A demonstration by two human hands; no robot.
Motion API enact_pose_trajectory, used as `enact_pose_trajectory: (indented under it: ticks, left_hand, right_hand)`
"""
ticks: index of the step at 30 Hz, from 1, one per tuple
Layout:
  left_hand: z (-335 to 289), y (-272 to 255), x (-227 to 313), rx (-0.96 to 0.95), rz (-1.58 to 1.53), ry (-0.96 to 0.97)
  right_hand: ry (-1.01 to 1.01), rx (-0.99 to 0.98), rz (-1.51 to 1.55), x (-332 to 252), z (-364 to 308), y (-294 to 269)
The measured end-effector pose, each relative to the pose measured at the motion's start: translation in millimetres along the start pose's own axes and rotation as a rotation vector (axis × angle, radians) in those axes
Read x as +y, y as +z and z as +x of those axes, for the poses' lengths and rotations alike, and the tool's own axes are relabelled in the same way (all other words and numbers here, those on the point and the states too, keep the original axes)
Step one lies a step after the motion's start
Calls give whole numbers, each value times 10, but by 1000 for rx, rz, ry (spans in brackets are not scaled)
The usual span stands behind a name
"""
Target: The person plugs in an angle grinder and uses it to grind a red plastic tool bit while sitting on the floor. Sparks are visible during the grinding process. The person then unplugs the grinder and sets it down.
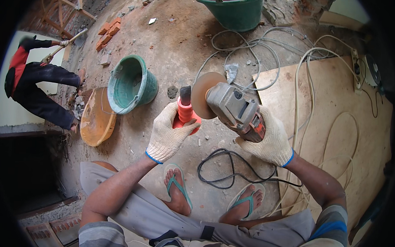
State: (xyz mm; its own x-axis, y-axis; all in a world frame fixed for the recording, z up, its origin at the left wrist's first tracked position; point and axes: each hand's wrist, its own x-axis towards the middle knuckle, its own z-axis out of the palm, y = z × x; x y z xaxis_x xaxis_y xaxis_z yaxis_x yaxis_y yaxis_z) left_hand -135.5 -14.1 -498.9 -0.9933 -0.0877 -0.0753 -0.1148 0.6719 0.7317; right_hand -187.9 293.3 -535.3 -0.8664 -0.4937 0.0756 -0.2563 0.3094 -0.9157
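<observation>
My left hand, in a white knit glove with a blue cuff, is closed around a chisel with a red ribbed hand guard. Its dark end points up and away from me; the glove hides part of the guard. In my right hand, gloved the same way, is a worn grey and red angle grinder. The grinder's round brown disc stands right beside the chisel's dark end; whether they touch I cannot tell. Whether the disc spins is unclear.
A black cord lies coiled near my sandalled feet. Grey cables loop over the floor and onto a plywood sheet. Green buckets and an orange basin stand ahead. At left, another person holds a long-handled tool near bricks.
</observation>
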Motion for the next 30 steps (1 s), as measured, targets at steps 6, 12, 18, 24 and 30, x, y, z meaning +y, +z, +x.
enact_pose_trajectory:
  ticks: [6,12,18,24,30]
  left_hand:
    - [6,22,-48,28,-5,59]
    - [-31,4,-39,12,85,99]
    - [-18,3,-23,9,51,59]
    - [-16,9,-55,13,71,60]
    - [-10,-7,-60,36,38,72]
  right_hand:
    - [-53,-53,49,-52,10,36]
    - [-74,-55,-32,-81,41,53]
    - [-24,-28,17,-61,35,65]
    - [13,-23,15,-40,30,57]
    - [44,-40,23,26,24,41]
